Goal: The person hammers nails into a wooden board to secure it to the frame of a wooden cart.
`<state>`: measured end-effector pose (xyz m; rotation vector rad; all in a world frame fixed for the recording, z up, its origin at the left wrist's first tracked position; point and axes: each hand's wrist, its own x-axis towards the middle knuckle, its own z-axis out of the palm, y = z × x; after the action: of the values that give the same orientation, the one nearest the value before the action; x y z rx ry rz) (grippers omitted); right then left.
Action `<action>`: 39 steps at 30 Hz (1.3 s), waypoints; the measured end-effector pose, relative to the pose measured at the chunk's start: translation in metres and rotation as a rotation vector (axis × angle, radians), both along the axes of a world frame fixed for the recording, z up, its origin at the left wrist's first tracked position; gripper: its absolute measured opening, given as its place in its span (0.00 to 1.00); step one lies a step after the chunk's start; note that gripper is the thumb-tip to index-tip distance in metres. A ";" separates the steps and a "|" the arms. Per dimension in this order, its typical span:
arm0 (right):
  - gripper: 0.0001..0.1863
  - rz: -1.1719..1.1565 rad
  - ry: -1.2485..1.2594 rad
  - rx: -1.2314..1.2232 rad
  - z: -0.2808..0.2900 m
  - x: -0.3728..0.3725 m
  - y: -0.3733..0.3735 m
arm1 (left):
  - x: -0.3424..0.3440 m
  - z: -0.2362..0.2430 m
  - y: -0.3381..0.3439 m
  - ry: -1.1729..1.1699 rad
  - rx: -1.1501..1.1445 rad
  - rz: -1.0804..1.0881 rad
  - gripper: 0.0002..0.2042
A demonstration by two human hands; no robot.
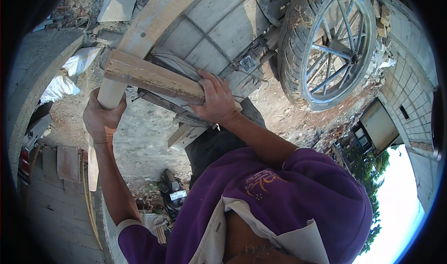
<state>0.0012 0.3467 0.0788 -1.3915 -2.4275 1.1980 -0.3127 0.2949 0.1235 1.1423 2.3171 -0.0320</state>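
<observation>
My left hand [103,117] is wrapped round the near end of a long, pale wooden beam [139,29], which runs away toward the upper middle. A shorter, rough-edged wooden bar [153,76] lies across that beam close to my left hand. My right hand [214,96] grips this bar's other end, thumb below and fingers over the top. Beyond the bar is a grey panelled bed [219,29] crossed by thin dark strips. Thin wires pass behind the bar.
To the right stands a large spoked wheel [342,52] with a worn, dirty tyre. White sacks [63,80] lie at the left near a concrete edge. Below my arms a motorbike [173,192] is parked. A block wall [407,59] rises at the far right, and rubble covers the ground.
</observation>
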 end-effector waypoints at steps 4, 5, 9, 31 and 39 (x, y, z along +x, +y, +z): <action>0.35 -0.009 -0.016 -0.030 0.002 -0.001 0.000 | 0.000 0.000 -0.001 -0.004 0.002 0.021 0.27; 0.34 -0.007 -0.012 -0.036 0.002 -0.001 0.000 | 0.000 0.000 -0.001 -0.003 0.006 0.015 0.27; 0.34 -0.016 -0.018 -0.041 0.003 -0.001 -0.001 | -0.001 0.002 -0.002 0.006 -0.017 0.015 0.29; 0.25 -1.150 0.169 -0.674 -0.014 0.154 -0.019 | 0.003 0.005 -0.012 0.013 0.024 -0.036 0.30; 0.27 -1.135 0.142 -0.641 -0.053 0.160 -0.009 | -0.002 0.003 -0.012 0.026 -0.007 -0.030 0.31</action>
<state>0.1608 0.3378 0.0262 -2.1989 -0.7702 1.5793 -0.3148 0.2824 0.1266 1.1800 2.3206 -0.0657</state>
